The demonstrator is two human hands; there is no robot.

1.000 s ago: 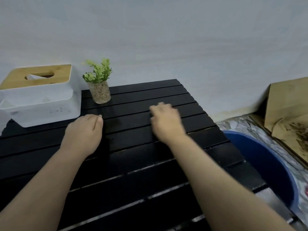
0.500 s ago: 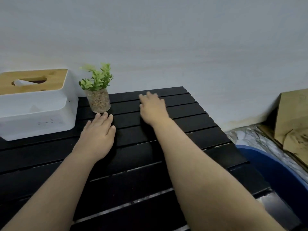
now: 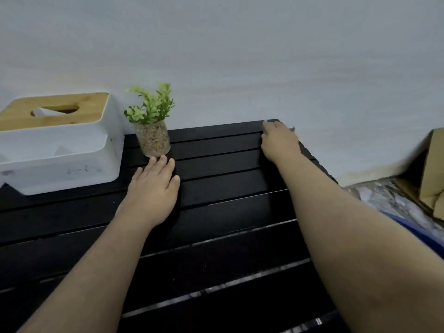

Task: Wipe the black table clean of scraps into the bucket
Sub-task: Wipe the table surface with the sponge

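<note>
The black slatted table [image 3: 223,195] fills the lower view. My left hand [image 3: 152,191] lies flat on it, palm down, fingertips just short of the plant jar. My right hand [image 3: 278,143] rests palm down at the table's far right corner, fingers together and slightly curled over the back edge; nothing shows in either hand. Only a sliver of the blue bucket [image 3: 406,228] is visible on the floor to the right, behind my right forearm. A few tiny pale specks dot the near slats.
A white tissue box with a wooden lid [image 3: 57,143] stands at the back left. A small glass jar with a green plant [image 3: 152,138] stands beside it. Brown cardboard [image 3: 432,174] leans at the far right on a patterned floor. A pale wall runs behind the table.
My right hand has slid from the table's middle to its far right corner. My left hand has moved forward towards the plant jar. The view has shifted left, hiding most of the bucket.
</note>
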